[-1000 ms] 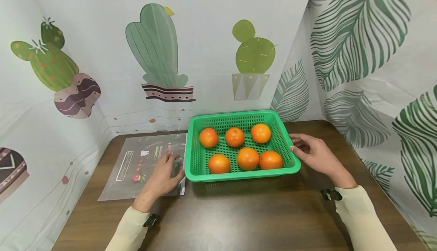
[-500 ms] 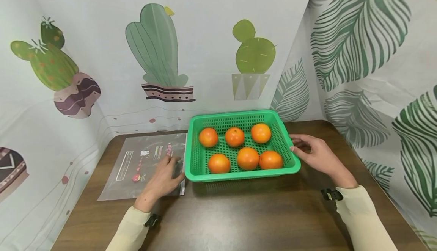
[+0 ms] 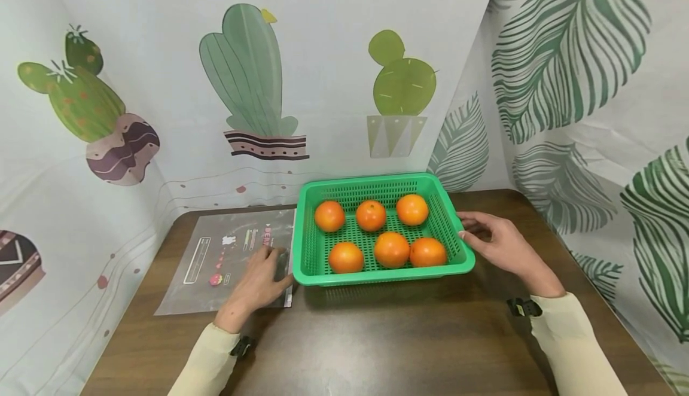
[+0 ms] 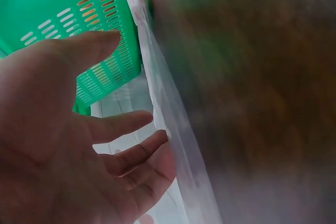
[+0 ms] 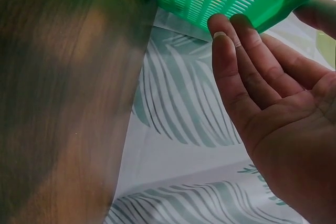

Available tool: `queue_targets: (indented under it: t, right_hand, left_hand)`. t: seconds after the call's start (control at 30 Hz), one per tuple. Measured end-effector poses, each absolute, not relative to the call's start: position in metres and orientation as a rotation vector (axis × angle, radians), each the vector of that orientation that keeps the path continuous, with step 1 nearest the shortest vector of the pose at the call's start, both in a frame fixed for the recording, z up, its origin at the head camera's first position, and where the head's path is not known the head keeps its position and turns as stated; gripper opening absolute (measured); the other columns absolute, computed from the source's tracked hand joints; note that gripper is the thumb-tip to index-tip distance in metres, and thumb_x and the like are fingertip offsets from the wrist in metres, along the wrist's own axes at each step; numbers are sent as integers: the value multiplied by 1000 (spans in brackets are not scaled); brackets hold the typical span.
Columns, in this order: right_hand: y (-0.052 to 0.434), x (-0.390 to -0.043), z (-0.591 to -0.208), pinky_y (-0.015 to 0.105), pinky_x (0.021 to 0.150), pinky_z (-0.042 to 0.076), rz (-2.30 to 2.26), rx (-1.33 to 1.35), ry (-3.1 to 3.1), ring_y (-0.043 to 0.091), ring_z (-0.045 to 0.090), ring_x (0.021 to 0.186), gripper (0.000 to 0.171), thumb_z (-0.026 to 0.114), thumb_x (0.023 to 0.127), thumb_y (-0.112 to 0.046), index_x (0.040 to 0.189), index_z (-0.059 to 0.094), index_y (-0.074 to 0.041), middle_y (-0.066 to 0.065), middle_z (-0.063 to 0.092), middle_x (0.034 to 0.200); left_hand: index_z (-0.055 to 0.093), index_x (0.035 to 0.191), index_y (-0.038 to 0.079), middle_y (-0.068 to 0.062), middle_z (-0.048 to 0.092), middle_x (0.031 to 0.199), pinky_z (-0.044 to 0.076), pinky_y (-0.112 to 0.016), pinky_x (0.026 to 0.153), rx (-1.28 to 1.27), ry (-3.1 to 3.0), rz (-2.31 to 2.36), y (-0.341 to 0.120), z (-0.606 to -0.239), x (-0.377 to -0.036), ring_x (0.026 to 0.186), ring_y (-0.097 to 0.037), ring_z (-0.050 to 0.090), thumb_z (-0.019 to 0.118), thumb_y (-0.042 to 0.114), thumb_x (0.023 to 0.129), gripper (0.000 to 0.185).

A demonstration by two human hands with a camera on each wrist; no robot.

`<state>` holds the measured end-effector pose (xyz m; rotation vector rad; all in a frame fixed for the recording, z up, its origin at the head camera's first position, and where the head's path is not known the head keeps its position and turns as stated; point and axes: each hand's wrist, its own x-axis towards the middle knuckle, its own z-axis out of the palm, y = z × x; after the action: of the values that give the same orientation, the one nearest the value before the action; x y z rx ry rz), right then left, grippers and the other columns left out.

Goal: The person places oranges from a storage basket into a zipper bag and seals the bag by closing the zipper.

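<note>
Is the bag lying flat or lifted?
Flat: the bag lies spread on the table, left hand resting on its edge.

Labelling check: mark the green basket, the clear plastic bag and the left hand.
green basket (image 3: 383, 276): head view, near rim, front wall.
clear plastic bag (image 3: 215, 246): head view, flat printed middle, left of the basket.
left hand (image 3: 257, 281): head view, back of the hand, resting on the bag.

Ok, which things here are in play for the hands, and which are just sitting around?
In hand:
left hand resting on the clear bag
right hand touching the green basket
six oranges inside it

Lying about:
wooden table
printed curtains
</note>
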<state>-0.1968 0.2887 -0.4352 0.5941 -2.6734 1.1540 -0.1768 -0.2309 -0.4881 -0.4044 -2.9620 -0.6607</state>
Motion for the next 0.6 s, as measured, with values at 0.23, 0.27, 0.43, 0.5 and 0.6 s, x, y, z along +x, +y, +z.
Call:
queue_targets:
  t: [0.23, 0.27, 0.43, 0.5, 0.6]
  right_hand:
    - [288, -197, -435, 24, 78, 59, 1160, 597, -2671, 15, 72, 95, 41, 72, 102, -9, 140, 64, 3, 12, 77, 114]
    - [288, -196, -435, 24, 78, 59, 1159, 595, -2672, 16, 72, 95, 41, 72, 102, -9, 140, 63, 2, 12, 77, 114]
    - [288, -196, -434, 23, 78, 58, 1168, 593, -2671, 15, 72, 95, 41, 72, 102, -9, 140, 63, 2, 12, 77, 113]
    - [288, -196, -434, 22, 77, 58, 1174, 595, -2669, 14, 71, 95, 41, 72, 101, -9, 140, 63, 3, 12, 77, 113]
    - [288, -197, -435, 23, 78, 58, 1176, 598, -2665, 15, 72, 95, 40, 72, 101, -8, 139, 63, 3, 13, 77, 112]
  left_hand:
    - [53, 145, -8, -27, 50, 137, 44, -61, 110, -329, -3038, -647, -227, -484, -176, 128, -45, 48, 83, 33, 89, 75]
    - [53, 145, -8, -27, 49, 139, 43, -62, 111, -323, -3048, -638, -227, -483, -177, 130, -46, 47, 83, 34, 89, 76]
    - [52, 146, -9, -29, 46, 142, 40, -64, 113, -308, -3068, -600, -226, -485, -178, 133, -47, 44, 84, 33, 87, 79]
    - [52, 145, -9, -28, 46, 141, 40, -63, 112, -305, -3068, -598, -226, -486, -179, 132, -47, 44, 85, 32, 86, 80]
    - [52, 145, -8, -27, 46, 140, 41, -63, 111, -289, -3068, -607, -225, -488, -179, 131, -46, 44, 87, 31, 84, 80]
